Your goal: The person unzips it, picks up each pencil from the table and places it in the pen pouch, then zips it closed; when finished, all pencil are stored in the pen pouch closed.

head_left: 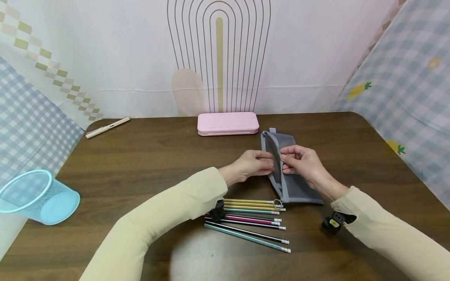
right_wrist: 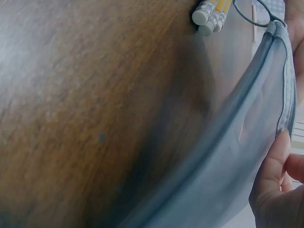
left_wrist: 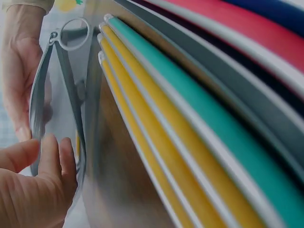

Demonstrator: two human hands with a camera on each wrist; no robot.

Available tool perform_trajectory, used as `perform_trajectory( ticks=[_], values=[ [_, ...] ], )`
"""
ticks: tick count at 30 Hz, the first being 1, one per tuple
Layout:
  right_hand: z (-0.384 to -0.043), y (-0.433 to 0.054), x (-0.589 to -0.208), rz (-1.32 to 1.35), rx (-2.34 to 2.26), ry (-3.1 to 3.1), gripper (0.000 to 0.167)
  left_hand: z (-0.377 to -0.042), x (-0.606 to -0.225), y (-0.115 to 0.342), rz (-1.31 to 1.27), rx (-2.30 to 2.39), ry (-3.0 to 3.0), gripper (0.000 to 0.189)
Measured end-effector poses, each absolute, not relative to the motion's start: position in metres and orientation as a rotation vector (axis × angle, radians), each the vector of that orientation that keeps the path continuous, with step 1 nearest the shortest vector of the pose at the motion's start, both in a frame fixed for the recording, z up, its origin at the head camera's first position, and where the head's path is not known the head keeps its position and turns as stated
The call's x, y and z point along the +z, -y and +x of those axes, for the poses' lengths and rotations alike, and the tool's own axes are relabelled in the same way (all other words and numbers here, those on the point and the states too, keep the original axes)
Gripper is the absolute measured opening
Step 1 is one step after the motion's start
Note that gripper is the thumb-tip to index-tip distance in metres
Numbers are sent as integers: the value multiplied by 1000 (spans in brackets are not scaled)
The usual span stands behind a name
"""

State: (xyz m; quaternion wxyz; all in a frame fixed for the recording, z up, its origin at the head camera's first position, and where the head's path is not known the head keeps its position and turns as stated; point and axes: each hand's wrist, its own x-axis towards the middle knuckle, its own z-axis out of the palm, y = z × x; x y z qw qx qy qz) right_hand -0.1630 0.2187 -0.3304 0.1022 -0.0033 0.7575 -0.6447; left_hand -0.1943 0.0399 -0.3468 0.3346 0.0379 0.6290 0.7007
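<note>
A grey zippered pencil pouch (head_left: 300, 189) lies on the table with its mouth spread apart, facing left. My right hand (head_left: 306, 164) pinches the right edge of that mouth between thumb and fingers. My left hand (head_left: 251, 164) reaches over the left edge, its extended fingers in the opening. Inside the mouth, a thin yellow strip (left_wrist: 77, 142) shows beside the left fingers. Several pencils (head_left: 246, 232) in yellow, teal, pink and black lie below the left forearm, eraser ends to the right. The zipper's ring (head_left: 277, 203) overlaps the uppermost ones.
A pink case (head_left: 227, 124) sits at the table's back edge. At the far left corner is a cream pen (head_left: 107, 128). A light blue mesh cup (head_left: 61, 201) lies on its side at the left edge. Patterned cloth (head_left: 133, 58) hangs behind the table.
</note>
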Motion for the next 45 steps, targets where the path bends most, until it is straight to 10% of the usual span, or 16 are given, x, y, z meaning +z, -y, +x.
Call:
perform_trajectory(
  ticks=[14,45],
  values=[
    [-163,-226,-333,6,-1916,-2251,23,-178,-352,48,674,1135,-1918,25],
    [-160,-228,-331,20,-1880,-2286,23,-173,-353,57,1095,833,-2282,12]
  ],
)
